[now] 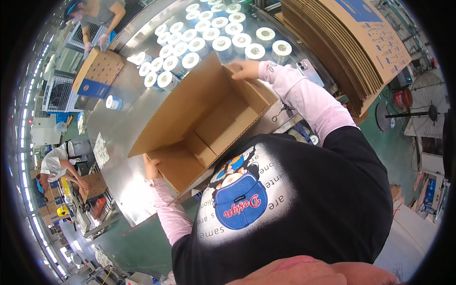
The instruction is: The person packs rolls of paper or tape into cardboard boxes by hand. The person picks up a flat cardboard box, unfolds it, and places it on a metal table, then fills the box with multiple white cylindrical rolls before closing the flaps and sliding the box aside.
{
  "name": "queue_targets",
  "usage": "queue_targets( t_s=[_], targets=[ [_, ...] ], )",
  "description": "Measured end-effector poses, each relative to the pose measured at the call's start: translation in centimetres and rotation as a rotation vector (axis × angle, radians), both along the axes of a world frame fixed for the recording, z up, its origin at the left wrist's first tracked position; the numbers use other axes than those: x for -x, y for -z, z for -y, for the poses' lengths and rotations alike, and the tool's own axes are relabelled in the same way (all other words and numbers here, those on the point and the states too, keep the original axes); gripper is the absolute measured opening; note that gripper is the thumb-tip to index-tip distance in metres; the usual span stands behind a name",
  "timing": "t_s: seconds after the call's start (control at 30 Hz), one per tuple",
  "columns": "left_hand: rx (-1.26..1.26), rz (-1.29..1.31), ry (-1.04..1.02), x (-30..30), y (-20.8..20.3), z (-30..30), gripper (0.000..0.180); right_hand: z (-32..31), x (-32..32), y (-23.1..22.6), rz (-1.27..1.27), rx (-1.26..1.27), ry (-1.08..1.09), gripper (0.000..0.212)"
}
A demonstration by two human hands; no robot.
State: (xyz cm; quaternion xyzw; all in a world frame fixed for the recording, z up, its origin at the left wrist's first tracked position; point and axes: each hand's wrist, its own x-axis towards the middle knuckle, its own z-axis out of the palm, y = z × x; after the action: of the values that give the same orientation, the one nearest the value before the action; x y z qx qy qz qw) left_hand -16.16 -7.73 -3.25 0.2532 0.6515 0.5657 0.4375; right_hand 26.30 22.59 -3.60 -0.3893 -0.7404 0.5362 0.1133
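Note:
An open brown cardboard box [223,121] is in front of my chest, tilted, its inside bare. A long flap [175,107] stands up along its far side. My left hand [151,167] grips the box's left end, some fingers hidden by the cardboard. At the opposite end my right hand [244,70] is closed on the upper edge, thumb and fingers on either side of the board. Beyond the flap, many white-topped rolls [191,60] with bluish-white sides stand in rows on the metal table.
The shiny metal table [128,128] stretches left and away. A lone roll [114,102] stands near a printed carton [97,71], where a co-worker's hands [103,42] are. Flat cardboard [327,47] is stacked at the right, with a phone [308,71] beside it. Another person [59,164] bends over boxes at left.

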Motion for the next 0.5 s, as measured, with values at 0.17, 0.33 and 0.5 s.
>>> queue_targets(
  t_s=[0.17, 0.33, 0.5],
  targets=[
    [-0.293, -0.339, -0.147, 3.0, 1.7, -2.7, 0.039, -1.1, 5.0, -0.4, -0.303, -0.334, 0.210, 0.079],
    [-0.123, -0.542, -0.236, -0.5, -0.5, -4.9, 0.032, 0.3, 4.8, -2.3, -0.079, -0.355, 0.375, 0.078],
    [0.423, -0.130, -0.055, 2.8, -0.8, -8.4, 0.056, -1.8, 5.9, -1.6, 0.177, -0.274, 0.381, 0.071]
  ],
)
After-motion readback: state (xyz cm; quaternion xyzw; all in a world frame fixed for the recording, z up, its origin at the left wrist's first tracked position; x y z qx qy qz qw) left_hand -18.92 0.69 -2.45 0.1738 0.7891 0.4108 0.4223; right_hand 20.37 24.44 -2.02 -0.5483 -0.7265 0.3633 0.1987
